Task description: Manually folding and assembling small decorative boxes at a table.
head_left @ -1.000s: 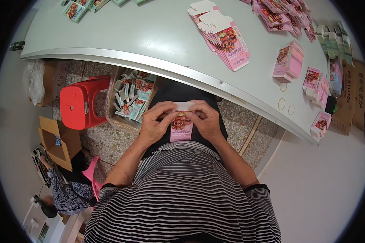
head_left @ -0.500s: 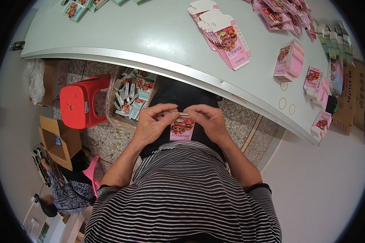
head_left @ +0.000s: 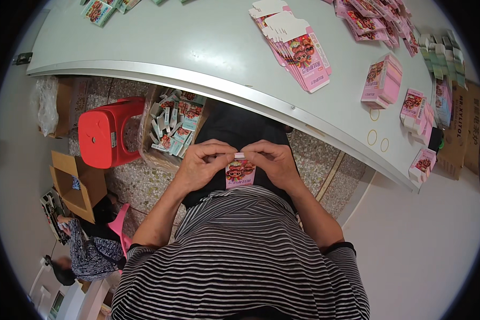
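Over my lap, a small pink carton with a colourful cartoon picture hangs between my two hands. My left hand pinches the left corner of its top end, thumb and fingertips together. At the right corner, my right hand pinches the same end in the same way. A narrow folded flap edge shows between the thumbs. On the table beyond my hands lies a fanned stack of flat pink cartons with white flaps.
Right on the table are a banded bundle of pink cartons, rubber bands and a carton pile. A box of green-and-white cartons stands beneath, beside a red stool. Another person works at lower left.
Both hands have shifted slightly down toward my body with the carton, and its top flap edge lies more folded over. The other person's arm at lower left has moved.
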`<action>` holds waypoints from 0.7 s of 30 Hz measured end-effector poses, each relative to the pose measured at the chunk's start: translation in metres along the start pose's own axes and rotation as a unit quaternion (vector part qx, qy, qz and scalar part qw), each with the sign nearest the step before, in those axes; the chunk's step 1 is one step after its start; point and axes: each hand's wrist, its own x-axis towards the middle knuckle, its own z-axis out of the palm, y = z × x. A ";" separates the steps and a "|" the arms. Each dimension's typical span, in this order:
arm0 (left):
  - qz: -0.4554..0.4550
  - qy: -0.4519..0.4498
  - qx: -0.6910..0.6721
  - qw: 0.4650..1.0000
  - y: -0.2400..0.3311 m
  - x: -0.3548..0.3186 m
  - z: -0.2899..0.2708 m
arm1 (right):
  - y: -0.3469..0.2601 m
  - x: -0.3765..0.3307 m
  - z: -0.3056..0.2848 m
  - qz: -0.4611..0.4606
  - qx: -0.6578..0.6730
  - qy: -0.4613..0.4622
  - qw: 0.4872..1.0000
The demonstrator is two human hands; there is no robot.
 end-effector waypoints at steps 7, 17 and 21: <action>-0.006 -0.022 0.011 1.000 0.005 -0.006 0.003 | 0.012 -0.009 -0.009 -0.061 -0.017 -0.023 0.998; -0.011 -0.001 -0.011 1.000 -0.006 -0.005 0.005 | 0.020 -0.005 -0.011 -0.043 0.015 -0.030 0.998; -0.035 -0.014 -0.071 0.997 -0.003 -0.004 0.002 | 0.011 -0.004 -0.007 -0.026 -0.017 -0.028 0.999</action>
